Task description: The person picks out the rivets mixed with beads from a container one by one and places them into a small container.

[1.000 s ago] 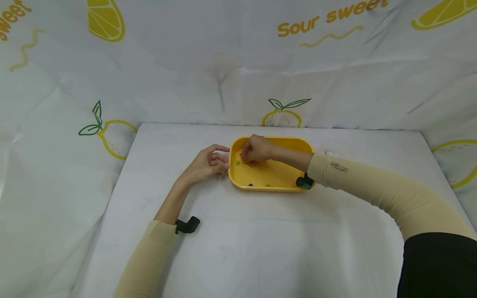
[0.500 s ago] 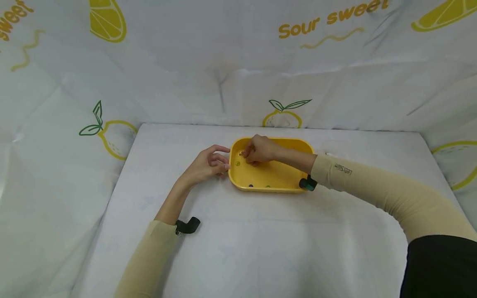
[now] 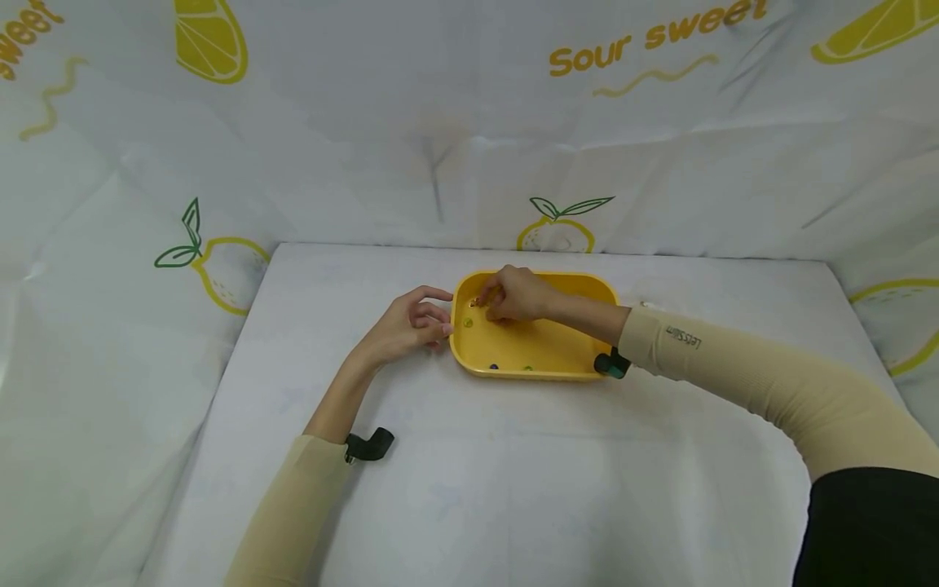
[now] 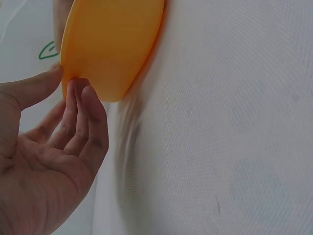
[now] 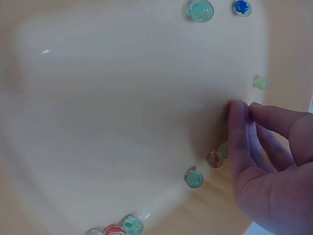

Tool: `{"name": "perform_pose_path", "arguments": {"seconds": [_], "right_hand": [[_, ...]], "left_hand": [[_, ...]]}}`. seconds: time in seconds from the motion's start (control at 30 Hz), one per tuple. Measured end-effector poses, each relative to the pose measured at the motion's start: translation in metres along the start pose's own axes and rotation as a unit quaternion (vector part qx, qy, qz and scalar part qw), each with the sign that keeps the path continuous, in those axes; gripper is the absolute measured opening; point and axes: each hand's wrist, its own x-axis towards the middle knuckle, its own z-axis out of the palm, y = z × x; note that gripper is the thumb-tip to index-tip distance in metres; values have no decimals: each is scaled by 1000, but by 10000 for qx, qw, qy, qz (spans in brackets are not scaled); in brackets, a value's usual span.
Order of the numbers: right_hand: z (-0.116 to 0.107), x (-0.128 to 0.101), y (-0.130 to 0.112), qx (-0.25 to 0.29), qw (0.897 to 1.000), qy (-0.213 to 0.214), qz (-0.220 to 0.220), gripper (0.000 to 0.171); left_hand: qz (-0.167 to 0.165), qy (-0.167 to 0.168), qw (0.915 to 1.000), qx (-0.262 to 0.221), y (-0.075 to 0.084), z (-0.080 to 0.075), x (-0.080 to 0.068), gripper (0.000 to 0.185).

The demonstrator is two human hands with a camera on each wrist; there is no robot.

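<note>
A yellow oval tray (image 3: 579, 285) lies on the white table and holds several small glass marbles. My right hand (image 3: 515, 295) is inside its left end. In the right wrist view its fingers (image 5: 239, 132) lie close together with the tips on the tray floor (image 5: 122, 98). A red marble (image 5: 215, 159) and a green marble (image 5: 194, 178) lie just beside them, and no marble is plainly held. My left hand (image 3: 407, 326) is outside the tray's left end, thumb and fingertips (image 4: 80, 95) touching its outer wall (image 4: 112, 44).
More marbles lie apart in the tray: a green one (image 5: 200, 10), a blue one (image 5: 241, 7), and a cluster (image 5: 117, 229) by the rim. White cloth printed with lemons walls the table on three sides. Bare tabletop (image 3: 499, 489) stretches toward me.
My right hand has crept slightly toward the tray's far left corner, and its forearm has shifted a little to the right. The left hand and the tray have stayed put.
</note>
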Motion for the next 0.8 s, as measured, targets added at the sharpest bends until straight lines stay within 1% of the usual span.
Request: {"name": "perform_pose_path", "arguments": {"seconds": [0.2,0.53,0.67,0.8], "right_hand": [[3,5,-1,117,9999,-61,-71,31],[7,13,-12,116,9993,-338,-85,20],[9,15,-16,32,9993,-330,-170,16],[12,18,-17,-11,9992,-291,-281,17]], "left_hand": [[-28,13,10000,3,0,-1,-1,52],[13,12,10000,-49,-2,-1,-2,53],[88,4,10000,-21,-2,-1,-1,53],[146,-1,9999,-5,-2,-1,-1,53]]}}
